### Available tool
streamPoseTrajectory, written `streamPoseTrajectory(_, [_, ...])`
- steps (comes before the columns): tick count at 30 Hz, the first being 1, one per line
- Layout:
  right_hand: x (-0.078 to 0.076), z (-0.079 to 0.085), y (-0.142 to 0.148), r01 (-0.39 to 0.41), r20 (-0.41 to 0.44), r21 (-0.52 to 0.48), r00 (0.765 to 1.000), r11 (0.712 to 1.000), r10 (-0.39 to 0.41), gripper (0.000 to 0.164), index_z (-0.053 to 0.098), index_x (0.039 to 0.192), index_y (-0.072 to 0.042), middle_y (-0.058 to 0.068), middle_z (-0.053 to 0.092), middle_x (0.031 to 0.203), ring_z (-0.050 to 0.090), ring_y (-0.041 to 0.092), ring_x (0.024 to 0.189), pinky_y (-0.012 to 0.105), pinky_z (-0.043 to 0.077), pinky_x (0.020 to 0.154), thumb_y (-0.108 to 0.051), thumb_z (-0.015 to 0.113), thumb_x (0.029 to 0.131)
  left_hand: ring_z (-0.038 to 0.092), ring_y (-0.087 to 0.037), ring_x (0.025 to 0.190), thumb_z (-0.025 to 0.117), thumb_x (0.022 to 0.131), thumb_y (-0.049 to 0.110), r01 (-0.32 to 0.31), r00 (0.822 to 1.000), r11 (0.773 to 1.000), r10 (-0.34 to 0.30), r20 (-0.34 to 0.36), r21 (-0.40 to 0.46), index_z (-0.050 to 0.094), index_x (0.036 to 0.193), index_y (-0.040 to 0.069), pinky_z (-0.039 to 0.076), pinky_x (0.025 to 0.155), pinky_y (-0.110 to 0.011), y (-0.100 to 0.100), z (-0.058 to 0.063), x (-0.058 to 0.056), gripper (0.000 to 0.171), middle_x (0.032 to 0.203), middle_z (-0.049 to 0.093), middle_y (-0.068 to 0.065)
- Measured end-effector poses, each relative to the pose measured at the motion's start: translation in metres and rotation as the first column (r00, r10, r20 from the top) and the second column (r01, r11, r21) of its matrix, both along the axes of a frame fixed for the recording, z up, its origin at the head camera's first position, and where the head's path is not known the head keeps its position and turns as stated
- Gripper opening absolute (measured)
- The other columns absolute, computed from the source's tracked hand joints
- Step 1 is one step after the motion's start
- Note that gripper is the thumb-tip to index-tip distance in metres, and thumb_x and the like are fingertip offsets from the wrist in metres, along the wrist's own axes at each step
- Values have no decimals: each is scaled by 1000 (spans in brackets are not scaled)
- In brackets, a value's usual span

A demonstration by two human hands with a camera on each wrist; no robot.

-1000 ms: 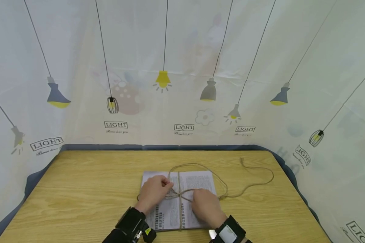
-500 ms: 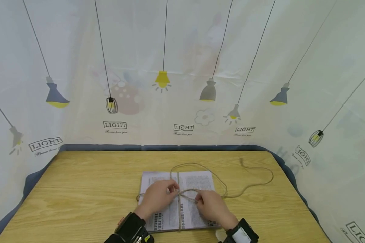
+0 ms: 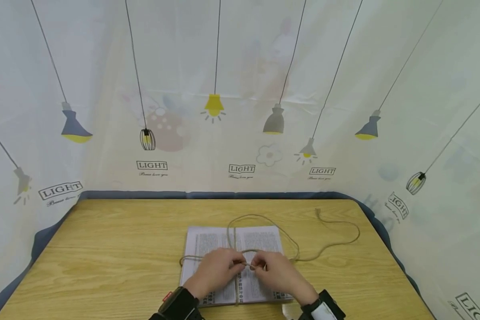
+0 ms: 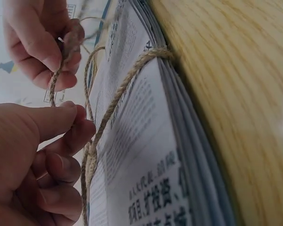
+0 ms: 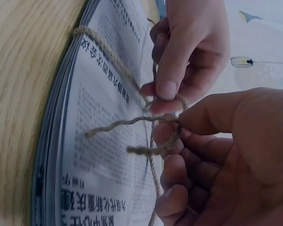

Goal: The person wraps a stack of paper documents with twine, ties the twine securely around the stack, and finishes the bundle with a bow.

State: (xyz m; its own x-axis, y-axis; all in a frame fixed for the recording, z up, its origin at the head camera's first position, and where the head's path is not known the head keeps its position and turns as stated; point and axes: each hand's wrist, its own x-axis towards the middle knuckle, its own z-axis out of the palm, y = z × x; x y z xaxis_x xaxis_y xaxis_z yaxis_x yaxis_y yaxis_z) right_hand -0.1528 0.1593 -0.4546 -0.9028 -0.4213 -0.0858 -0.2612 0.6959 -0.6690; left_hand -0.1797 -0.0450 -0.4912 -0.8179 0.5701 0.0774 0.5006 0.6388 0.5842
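Note:
A flat stack of newspapers (image 3: 212,238) lies on the wooden table, wrapped both ways with brown jute twine (image 4: 127,84) that crosses near the middle of the top sheet. Over this crossing my left hand (image 3: 220,269) pinches the twine between thumb and index finger. Close beside it, my right hand (image 3: 278,273) pinches the same length of twine, a short stretch showing between the fingertips. From the right fingers, two loose pieces of twine (image 5: 118,123) stick out in the right wrist view. The knot is partly hidden behind the fingers.
A long tail of twine loops past the stack's far edge and curves over the wooden table (image 3: 116,249) to the right. Something white (image 3: 290,310) shows near the front edge, partly behind the right wrist. A lamp-printed curtain (image 3: 200,146) hangs around the table.
The left hand has moved right and toward the person, over the crossing. The right hand has shifted slightly right, then back in beside it. The twine loop between them has drawn in.

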Motion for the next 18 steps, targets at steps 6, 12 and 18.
streamPoseTrajectory(6, [-7, -8, 22, 156, -103, -30, 982, 987, -158, 14, 68, 99, -9, -4, 63, 82, 50, 4, 66, 22, 42, 60, -19, 59, 97, 63, -1, 84, 63, 94, 30, -19, 999, 999, 18, 30, 40, 74, 102, 27, 51, 74, -25, -6, 3, 3, 13, 94, 70, 15])
streamPoseTrajectory(12, [-16, -18, 59, 511, -285, -35, 819, 859, -499, 19, 61, 111, -4, 6, 65, 91, 55, 13, 71, 26, 42, 59, -9, 57, 93, 58, 2, 76, 63, 94, 34, -83, 995, 995, 80, 54, 56, 74, 101, 32, 48, 68, -23, -11, 14, 10, 13, 94, 69, 18])
streamPoseTrajectory(18, [-21, -39, 88, 490, -286, 187, 856, 852, -430, 32, 66, 112, -2, 15, 67, 105, 64, 32, 94, 52, 47, 79, 3, 59, 80, 50, 1, 62, 61, 95, 36, -143, 989, 982, 136, 66, 120, 75, 108, 26, 41, 57, -20, -23, 26, 17, 21, 96, 72, 13])
